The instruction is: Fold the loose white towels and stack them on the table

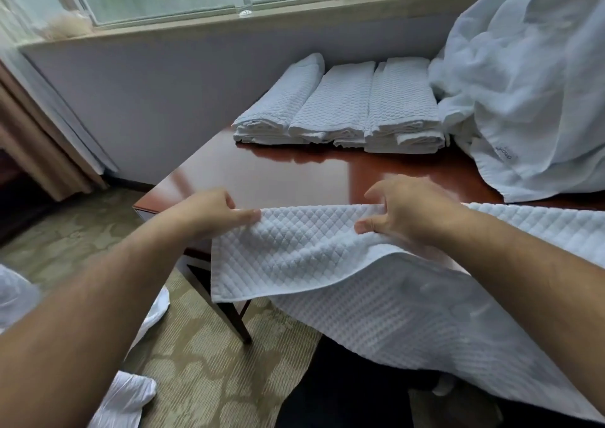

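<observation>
LINEN DUTY: At the near edge of a glossy counter (pixel 278 179), a person's left hand (pixel 209 213) and right hand (pixel 402 211) hold a white waffle-weave towel (pixel 294 257) by its folded top edge. The rest hangs off toward the lap & runs off to the right. Left fingers (pixel 245 215) pinch the fold's end, thumb on top. Right fingers curl over the edge, thumb pressed in front. Cloth looks soft, light & limp, sagging btwn the grips, so it's prob. best taken at corners & hem, not mid-panel. The textured weave shouldn't slip.

At the far side, folded towels (pixel 340 107) sit in three low piles, touching. Just right of them is a big crumpled white linen heap (pixel 530 84). Bag or sheet, can't tell; contents hidden. No bin or basket in view. More white cloth (pixel 131 398) lies on the carpet (pixel 209 378).
</observation>
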`<state>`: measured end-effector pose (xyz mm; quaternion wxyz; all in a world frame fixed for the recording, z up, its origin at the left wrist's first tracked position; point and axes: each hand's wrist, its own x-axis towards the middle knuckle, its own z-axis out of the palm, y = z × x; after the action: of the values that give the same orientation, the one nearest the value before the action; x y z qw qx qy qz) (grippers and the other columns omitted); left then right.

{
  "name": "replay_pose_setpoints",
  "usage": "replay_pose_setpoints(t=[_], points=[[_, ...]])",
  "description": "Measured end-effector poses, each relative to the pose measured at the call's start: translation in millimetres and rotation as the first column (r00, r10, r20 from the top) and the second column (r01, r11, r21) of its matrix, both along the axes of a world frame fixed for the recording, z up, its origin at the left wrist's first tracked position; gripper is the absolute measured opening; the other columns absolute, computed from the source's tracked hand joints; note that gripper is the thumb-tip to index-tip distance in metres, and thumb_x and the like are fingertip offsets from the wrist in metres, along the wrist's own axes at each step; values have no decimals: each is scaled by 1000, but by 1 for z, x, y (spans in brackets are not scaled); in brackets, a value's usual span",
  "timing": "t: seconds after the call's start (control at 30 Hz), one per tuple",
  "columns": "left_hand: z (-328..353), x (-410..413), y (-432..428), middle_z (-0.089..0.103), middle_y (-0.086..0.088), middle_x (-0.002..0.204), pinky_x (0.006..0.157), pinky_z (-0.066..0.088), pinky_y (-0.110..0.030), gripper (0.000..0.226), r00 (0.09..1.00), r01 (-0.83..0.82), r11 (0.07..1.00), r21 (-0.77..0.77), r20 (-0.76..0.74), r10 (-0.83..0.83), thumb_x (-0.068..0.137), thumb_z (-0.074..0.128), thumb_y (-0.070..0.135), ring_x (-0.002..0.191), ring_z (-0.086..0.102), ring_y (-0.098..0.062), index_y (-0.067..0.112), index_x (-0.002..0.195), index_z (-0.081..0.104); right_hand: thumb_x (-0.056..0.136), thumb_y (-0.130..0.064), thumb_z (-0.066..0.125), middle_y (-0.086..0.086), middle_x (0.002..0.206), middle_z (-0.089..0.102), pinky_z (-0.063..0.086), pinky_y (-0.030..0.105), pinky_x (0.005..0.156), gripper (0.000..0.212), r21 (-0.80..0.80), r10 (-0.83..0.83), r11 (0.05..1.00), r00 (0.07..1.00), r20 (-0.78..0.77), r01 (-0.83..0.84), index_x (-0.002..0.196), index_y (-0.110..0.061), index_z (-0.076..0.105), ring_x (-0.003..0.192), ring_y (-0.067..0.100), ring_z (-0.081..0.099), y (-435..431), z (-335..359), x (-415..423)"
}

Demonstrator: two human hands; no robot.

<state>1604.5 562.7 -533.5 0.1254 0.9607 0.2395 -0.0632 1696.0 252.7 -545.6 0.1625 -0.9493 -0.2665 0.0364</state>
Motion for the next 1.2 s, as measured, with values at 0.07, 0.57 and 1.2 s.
replay_pose_setpoints(t=[0.07, 0.57, 1.2], points=[[-4, -6, -2, 62, -3, 81, 52, 40, -28, 80, 994, -103, 992, 72, -32, 106, 74, 58, 84, 70, 59, -18, 7, 98, 60, 66, -82, 69, -5, 116, 54, 39, 35, 86, 69, -55, -5, 998, 999, 48, 8, 117, -36, 67, 111, 20, 49, 3, -4, 3], [-16, 41, 0, 63, 0, 104, 81, 48, -37, 41, 780, 1, 980, -200, 614, 124, 92, 63, 58, 95, 60, -24, 25, 113, 53, 86, -76, 42, -4, 71, 51, 39, 36, 60, 48, 116, -16, 992, 903, 428, -38, 90, -28, 44, 67, 28, 54, -16, -13, 50], [-35, 69, -64, 63, 6, 127, 103, 37, -36, 33, 664, 500, 834, 234, 514, -543, 99, 52, 51, 122, 54, -16, 30, 116, 71, 96, -63, 42, 4, 109, 66, 41, 39, 77, 42, -6, -97, 995, 974, 205, 100, 107, -24, 53, 95, 24, 54, 29, -20, 95]])
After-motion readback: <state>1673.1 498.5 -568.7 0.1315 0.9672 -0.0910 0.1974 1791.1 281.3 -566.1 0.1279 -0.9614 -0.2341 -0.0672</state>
